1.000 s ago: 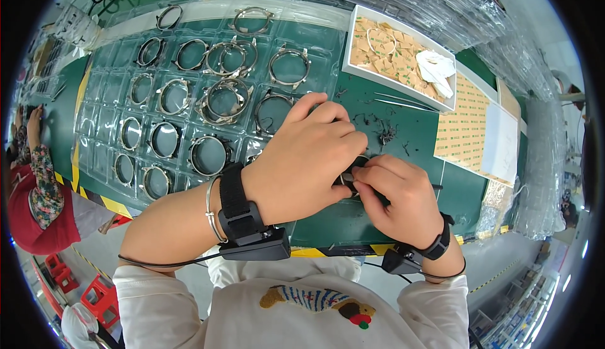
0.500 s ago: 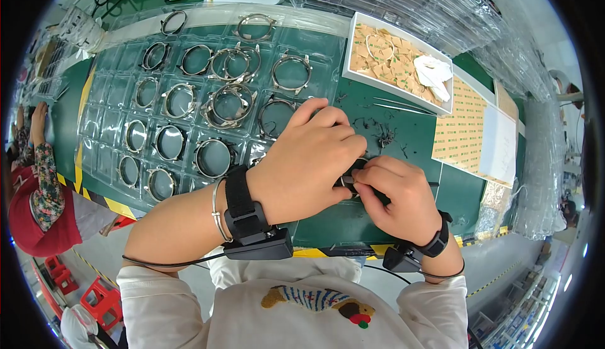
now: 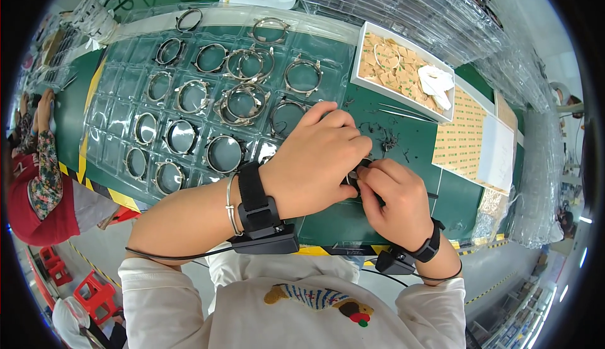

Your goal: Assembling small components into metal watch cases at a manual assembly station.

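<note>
My left hand (image 3: 321,163) is closed around a dark round watch case (image 3: 350,180) near the table's front edge; the fingers hide most of it. Against the case, my right hand (image 3: 397,201) pinches with thumb and fingertips. The end of a thin dark stick-like tool (image 3: 432,196) juts out past the right hand; its working tip is hidden by the fingers. Left of my hands lies a clear plastic tray (image 3: 101,119) with several metal watch cases (image 3: 224,154), some stacked in one compartment. One case (image 3: 287,119) sits right beside my left knuckles.
Beyond my hands are black scraps (image 3: 387,140), tweezers (image 3: 406,112) and a white box (image 3: 358,65) of brown paper pieces. A sticker sheet (image 3: 457,144) lies at right; stacked clear trays (image 3: 403,9) stand behind. At far left, a person in red (image 3: 47,204) works.
The view has shifted slightly, so the tray and table sit a little further right. Both hands stay together at the watch case, with the right hand turned a little lower.
</note>
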`<state>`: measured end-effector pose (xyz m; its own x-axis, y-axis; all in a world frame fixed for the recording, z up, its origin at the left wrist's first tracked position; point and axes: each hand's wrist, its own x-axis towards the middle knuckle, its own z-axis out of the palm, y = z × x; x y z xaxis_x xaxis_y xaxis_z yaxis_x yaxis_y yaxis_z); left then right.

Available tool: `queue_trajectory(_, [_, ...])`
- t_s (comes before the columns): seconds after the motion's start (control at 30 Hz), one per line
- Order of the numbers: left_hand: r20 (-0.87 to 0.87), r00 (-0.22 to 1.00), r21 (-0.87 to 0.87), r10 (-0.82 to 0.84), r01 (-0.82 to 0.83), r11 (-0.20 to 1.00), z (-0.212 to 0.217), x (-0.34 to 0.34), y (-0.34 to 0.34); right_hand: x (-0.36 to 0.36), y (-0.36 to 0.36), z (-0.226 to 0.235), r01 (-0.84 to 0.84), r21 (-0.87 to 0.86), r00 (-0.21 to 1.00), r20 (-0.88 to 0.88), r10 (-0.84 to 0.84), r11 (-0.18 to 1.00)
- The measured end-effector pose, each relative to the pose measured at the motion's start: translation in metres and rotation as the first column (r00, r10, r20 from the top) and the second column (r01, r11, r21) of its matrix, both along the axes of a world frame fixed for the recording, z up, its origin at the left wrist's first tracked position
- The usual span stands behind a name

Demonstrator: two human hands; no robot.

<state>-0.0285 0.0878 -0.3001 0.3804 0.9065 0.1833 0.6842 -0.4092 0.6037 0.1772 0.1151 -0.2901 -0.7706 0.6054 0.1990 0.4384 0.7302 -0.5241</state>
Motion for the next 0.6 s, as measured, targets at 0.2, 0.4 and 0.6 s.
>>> queue_trajectory(0.2, [-0.024, 1.0, -0.017, 0.015, -0.016, 1.0, 0.002, 0.002, 0.001, -0.005, -0.005, -0.002, 0.082, 0.044, 0.997, -0.009, -0.082, 0.996])
queue_trajectory(0.4, [0.016, 0.999, 0.012, 0.032, -0.032, 0.999, -0.003, 0.004, 0.0, 0.001, 0.005, 0.002, 0.003, -0.058, 1.0, -0.03, -0.005, 0.998])
queue_trajectory(0.6, [0.024, 0.999, -0.001, 0.03, -0.03, 1.0, -0.001, 0.005, 0.001, 0.0, -0.001, -0.001, 0.062, -0.044, 0.998, -0.028, -0.063, 0.997])
